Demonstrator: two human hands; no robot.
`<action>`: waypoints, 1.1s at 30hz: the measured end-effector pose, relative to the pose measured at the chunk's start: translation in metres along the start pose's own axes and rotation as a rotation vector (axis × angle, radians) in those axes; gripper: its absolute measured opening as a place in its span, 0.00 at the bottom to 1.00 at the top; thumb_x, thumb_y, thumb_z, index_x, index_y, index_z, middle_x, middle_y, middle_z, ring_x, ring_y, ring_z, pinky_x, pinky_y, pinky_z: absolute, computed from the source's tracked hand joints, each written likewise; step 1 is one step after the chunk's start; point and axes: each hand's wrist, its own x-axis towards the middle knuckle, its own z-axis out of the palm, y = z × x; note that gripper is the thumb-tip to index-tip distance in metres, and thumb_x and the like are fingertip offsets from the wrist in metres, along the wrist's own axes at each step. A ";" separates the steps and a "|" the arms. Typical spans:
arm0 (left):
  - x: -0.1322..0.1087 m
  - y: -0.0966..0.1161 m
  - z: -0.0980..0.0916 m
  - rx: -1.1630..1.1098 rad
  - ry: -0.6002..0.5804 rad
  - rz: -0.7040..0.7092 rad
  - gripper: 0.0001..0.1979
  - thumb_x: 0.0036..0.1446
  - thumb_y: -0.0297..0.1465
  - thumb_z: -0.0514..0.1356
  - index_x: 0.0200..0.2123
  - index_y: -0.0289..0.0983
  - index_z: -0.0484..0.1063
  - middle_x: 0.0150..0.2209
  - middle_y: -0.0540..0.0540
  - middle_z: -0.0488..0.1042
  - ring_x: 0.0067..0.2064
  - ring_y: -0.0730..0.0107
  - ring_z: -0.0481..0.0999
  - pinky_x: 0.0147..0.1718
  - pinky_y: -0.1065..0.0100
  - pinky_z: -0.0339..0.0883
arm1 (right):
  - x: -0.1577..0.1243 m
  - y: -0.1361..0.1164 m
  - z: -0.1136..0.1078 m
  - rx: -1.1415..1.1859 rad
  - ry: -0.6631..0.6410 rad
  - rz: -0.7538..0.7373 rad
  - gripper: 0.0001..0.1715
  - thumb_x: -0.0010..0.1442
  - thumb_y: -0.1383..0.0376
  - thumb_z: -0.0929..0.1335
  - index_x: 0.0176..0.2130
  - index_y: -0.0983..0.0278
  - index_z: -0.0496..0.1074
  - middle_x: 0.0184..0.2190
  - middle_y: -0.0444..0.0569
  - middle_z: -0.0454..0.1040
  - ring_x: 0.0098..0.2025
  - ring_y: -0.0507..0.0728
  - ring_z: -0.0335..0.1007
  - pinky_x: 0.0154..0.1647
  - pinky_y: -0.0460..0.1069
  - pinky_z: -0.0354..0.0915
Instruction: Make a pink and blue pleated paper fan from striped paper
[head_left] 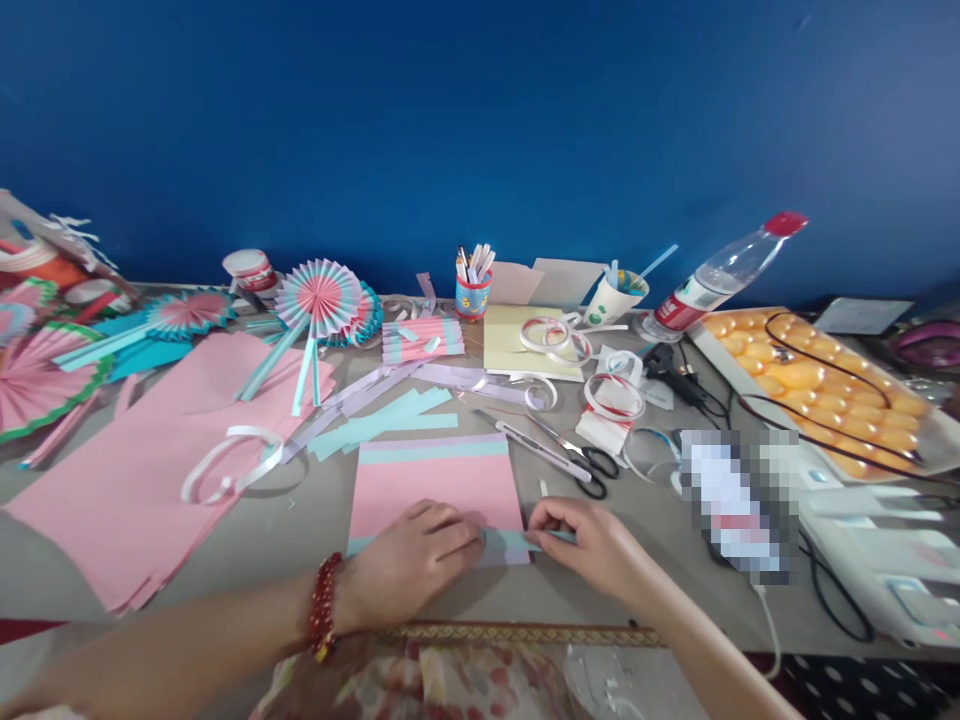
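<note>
A pink sheet of paper (435,495) lies in front of me, with light blue and lilac bands along its far and near edges. My left hand (420,560) rests on its near part, fingers lying on the paper and pressing the near blue band. At the sheet's right edge, my right hand (574,540) pinches the end of a light blue paper strip (506,540) that runs along the near edge. Part of this strip is hidden under the left fingers. Just beyond the sheet lie a white utility knife (544,452) and black-handled scissors (596,468).
Loose blue strips (390,420), pink sheets (150,470) and folded paper fans (319,300) lie to the left. Tape rolls (613,398), a pen cup (474,295) and a tilted bottle (712,285) stand farther back. Cables and a yellow-filled tray (817,385) are right.
</note>
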 end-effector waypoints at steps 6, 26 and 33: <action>0.000 0.001 0.000 -0.004 0.007 -0.012 0.16 0.67 0.26 0.52 0.56 0.34 0.66 0.53 0.42 0.71 0.51 0.64 0.67 0.52 0.62 0.60 | -0.001 0.001 -0.001 -0.041 -0.014 0.007 0.06 0.58 0.63 0.67 0.29 0.61 0.72 0.28 0.41 0.75 0.31 0.53 0.69 0.31 0.45 0.56; -0.002 0.001 -0.001 0.069 -0.030 0.029 0.19 0.66 0.27 0.54 0.59 0.35 0.64 0.55 0.40 0.69 0.52 0.61 0.65 0.52 0.60 0.60 | 0.001 -0.006 -0.001 -0.108 0.003 0.016 0.05 0.57 0.64 0.67 0.30 0.60 0.71 0.29 0.42 0.76 0.33 0.55 0.70 0.32 0.46 0.56; -0.001 0.001 -0.004 0.111 -0.034 0.041 0.18 0.66 0.28 0.54 0.59 0.35 0.64 0.56 0.39 0.68 0.51 0.61 0.66 0.51 0.60 0.61 | 0.002 -0.005 0.000 -0.124 0.006 0.026 0.06 0.58 0.63 0.66 0.30 0.60 0.71 0.29 0.43 0.76 0.33 0.55 0.71 0.33 0.46 0.57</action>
